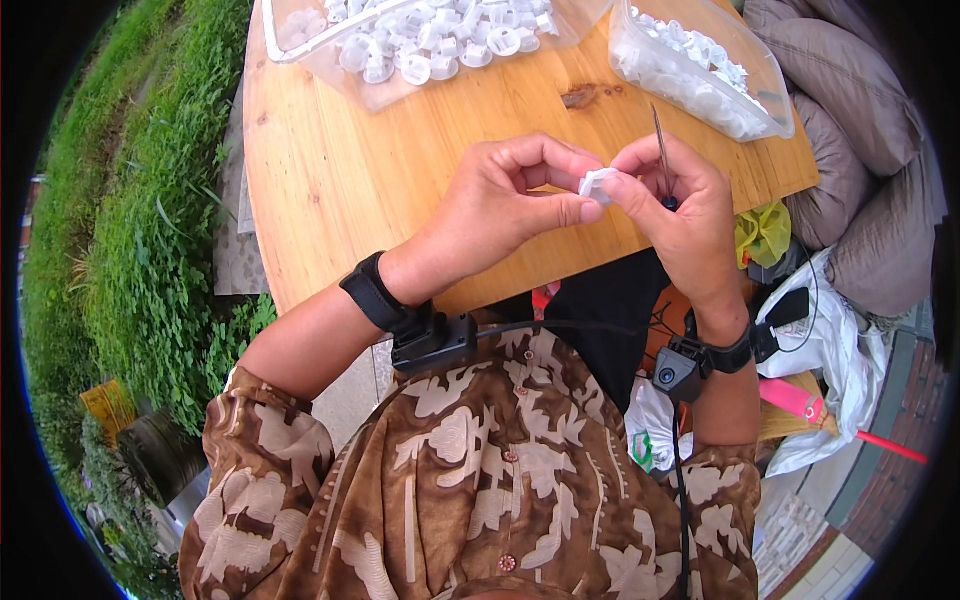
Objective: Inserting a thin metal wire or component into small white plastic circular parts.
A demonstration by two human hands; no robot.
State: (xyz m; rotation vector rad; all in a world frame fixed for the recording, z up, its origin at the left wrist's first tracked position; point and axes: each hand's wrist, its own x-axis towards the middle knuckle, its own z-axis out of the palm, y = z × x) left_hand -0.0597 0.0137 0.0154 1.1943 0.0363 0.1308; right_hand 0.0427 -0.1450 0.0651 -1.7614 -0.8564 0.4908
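Observation:
Between my two hands, above the near edge of the wooden table, is a small white plastic cap-like part [597, 186]. My left hand [510, 190] pinches it with thumb and fingertips from the left. From the other side, my right hand [680, 205] grips it between thumb and index finger. The right hand also keeps a thin pointed tool [661, 150] with a dark handle tucked in its fingers, its metal shaft pointing up and away from me. Most of the handle is hidden in the palm.
A clear plastic bin [380, 95] heaped with white round parts stands at the table's far left. Another clear bin [770, 128] of white pieces sits far right. Grey padded fabric [830, 90] and white plastic bags [840, 350] lie right of the wooden table [330, 180]. Grass grows left.

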